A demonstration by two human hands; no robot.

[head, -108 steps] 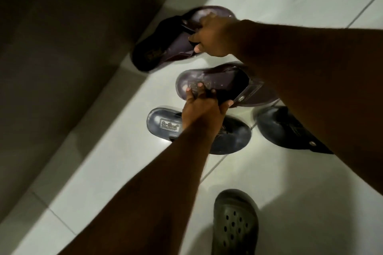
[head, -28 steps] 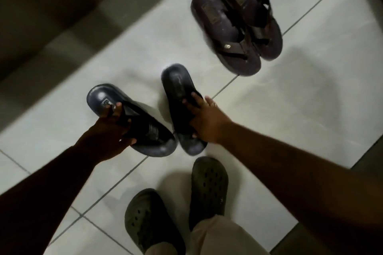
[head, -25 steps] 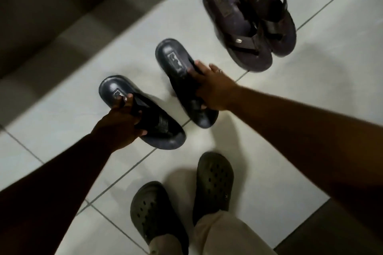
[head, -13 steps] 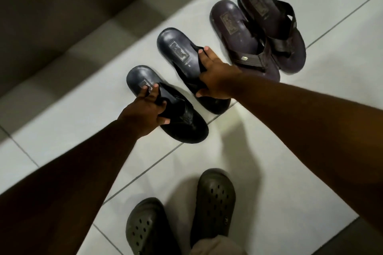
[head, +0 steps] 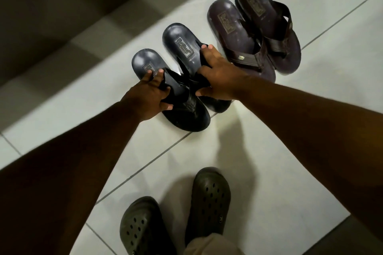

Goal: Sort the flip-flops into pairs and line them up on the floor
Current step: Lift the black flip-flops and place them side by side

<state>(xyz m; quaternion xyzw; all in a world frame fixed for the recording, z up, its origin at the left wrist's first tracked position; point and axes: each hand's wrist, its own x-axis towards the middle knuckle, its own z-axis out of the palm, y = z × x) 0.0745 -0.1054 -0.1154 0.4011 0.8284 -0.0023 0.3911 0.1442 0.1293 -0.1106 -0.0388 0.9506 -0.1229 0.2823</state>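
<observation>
Two dark blue flip-flops lie side by side on the white tiled floor. My left hand (head: 148, 97) grips the strap of the left blue flip-flop (head: 182, 109). My right hand (head: 218, 77) grips the strap of the right blue flip-flop (head: 180, 41). The two blue soles almost touch near their toe ends. Just to the right sits a brown pair, the left brown flip-flop (head: 234, 33) and the right brown flip-flop (head: 267, 25) pressed together, heels pointing away from me.
My own feet in dark perforated clogs (head: 207, 198) stand on the tiles close below the blue pair. A dark shadowed wall or step (head: 51, 16) runs along the upper left. Open floor (head: 310, 130) lies to the right.
Both hands have slid the blue flip-flops up and right, closer to each other and to the brown pair. Earlier, the brown flip-flops were brought together.
</observation>
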